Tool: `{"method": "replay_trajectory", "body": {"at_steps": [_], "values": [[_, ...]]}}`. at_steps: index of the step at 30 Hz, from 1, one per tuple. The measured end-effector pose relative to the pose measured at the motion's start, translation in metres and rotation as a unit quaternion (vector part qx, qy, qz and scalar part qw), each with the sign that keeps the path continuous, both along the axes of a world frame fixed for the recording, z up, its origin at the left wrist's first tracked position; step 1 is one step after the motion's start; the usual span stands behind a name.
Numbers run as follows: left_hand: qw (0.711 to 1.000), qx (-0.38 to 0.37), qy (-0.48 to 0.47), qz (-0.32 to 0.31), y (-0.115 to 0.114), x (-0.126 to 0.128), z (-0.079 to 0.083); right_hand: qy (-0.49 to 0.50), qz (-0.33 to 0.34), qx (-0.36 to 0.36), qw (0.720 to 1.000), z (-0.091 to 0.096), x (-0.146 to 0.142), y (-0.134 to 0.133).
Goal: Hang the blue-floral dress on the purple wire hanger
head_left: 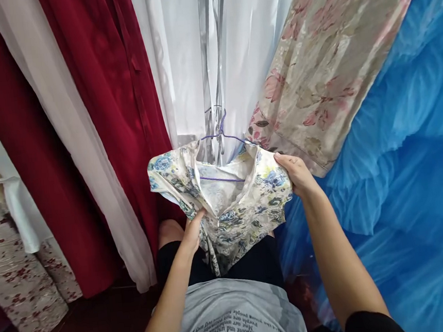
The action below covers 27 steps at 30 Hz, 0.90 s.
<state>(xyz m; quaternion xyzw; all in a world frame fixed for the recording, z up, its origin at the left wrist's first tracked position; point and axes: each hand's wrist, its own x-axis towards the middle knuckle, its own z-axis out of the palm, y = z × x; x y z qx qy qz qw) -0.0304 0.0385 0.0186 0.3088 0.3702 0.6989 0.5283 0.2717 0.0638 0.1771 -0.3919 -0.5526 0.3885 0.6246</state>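
Note:
A floral garment (pixel 245 220) in cream with blue and yellow flowers hangs on a thin purple hanger (pixel 224 133) in front of my body. Its neckline faces up and gapes, so the hanger's lower bar shows inside. My left hand (pixel 192 233) is closed on the front of the garment, below the neckline, with the thumb on top. My right hand (pixel 295 170) grips the garment's right shoulder, the thumb lying over the cloth and the other fingers hidden beneath. The lower part of the garment drops toward my lap and is partly out of sight.
Behind the hanger hang white cloth (pixel 180 50) and grey ribbons. Dark red drapes (pixel 98 84) hang at the left, with a pale strip (pixel 43 78) between them. A beige floral cloth (pixel 314 75) and a blue tulle gown (pixel 409 185) fill the right. Dark floor (pixel 92 327) shows lower left.

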Motion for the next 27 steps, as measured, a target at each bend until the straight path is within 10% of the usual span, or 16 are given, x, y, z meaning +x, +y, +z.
{"method": "replay_trajectory", "body": {"at_steps": [7,9,11,14,27], "values": [[0.995,0.048,0.072,0.049,-0.017,0.019,-0.032,0.010,-0.391,0.186,0.901,-0.060,-0.054,-0.038],[0.991,0.066,0.107,0.052,-0.023,0.025,-0.036,0.065,-0.323,0.135,0.935,-0.095,-0.086,-0.052],[0.986,0.080,0.136,0.048,-0.029,0.031,-0.035,-0.004,-0.107,0.008,0.994,-0.125,-0.113,-0.060],[0.982,0.089,0.160,0.043,-0.035,0.034,-0.031,-0.161,0.104,-0.074,0.979,-0.145,-0.133,-0.061],[0.983,0.074,0.153,0.065,-0.041,0.035,-0.026,-0.030,0.141,-0.056,0.988,-0.140,-0.123,-0.063]]}}
